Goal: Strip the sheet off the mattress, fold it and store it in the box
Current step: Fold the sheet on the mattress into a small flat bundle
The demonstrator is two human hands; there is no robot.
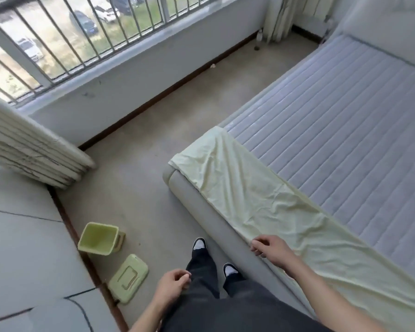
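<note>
The mattress [345, 130] occupies the right side, its quilted surface mostly bare. The pale yellow sheet [261, 195] lies as a folded strip along the near-left edge of the mattress, above the padded bed frame [201, 207], running from the far corner toward the near right. The green box [98, 239] stands open on the floor at the near left, well apart from the sheet; its lid [128, 277] lies flat just beside it, nearer. The right hand [271, 249] rests at the sheet's near edge, fingers curled, pinching the fabric. The left hand [171, 287] hangs near the leg, fingers loosely curled, holding nothing.
</note>
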